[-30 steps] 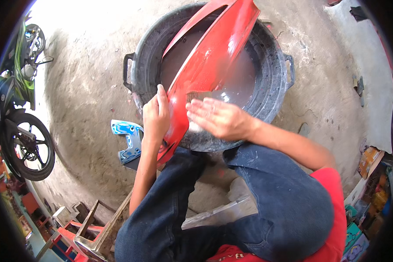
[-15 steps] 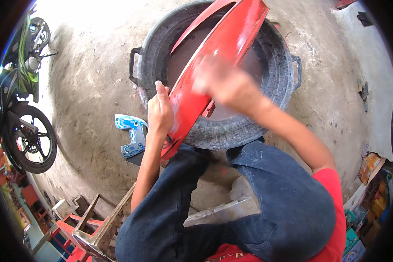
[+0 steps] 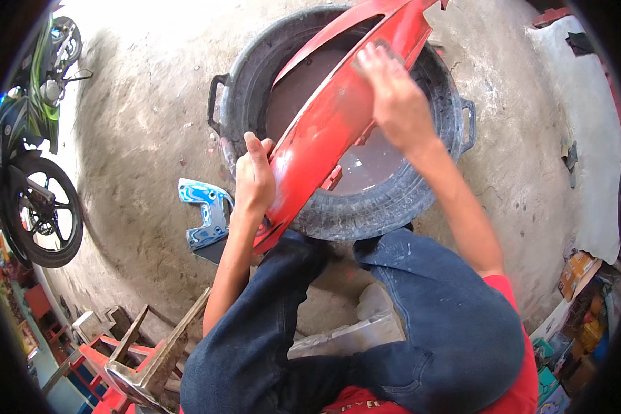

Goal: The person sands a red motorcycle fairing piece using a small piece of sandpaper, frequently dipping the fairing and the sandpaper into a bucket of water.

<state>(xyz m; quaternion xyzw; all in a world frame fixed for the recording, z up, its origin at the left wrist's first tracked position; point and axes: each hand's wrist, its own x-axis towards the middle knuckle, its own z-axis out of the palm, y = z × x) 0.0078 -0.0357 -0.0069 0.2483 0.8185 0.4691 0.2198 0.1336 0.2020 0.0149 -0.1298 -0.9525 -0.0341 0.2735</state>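
Observation:
A long red plastic body panel (image 3: 324,131) lies slanting over a black tub (image 3: 448,96) of murky grey water. My left hand (image 3: 255,172) grips the panel's lower left edge, thumb raised along it. My right hand (image 3: 400,103) presses a small greyish-brown pad (image 3: 386,47) on the panel's upper part, its fingers slightly blurred and covering most of the pad. Left of my left hand, a blue-and-white patterned part (image 3: 203,214) stands on the floor.
A motorcycle (image 3: 45,207) is at the left. Worn stools (image 3: 127,345) stand at lower left. My jeans-clad knees (image 3: 438,317) flank the tub's near side. A pale sheet (image 3: 576,193) and piled boxes (image 3: 576,276) lie along the right on the concrete floor (image 3: 138,124).
My right hand has swept up and to the right along the panel, from near my left hand to its upper part. My left hand keeps its grip.

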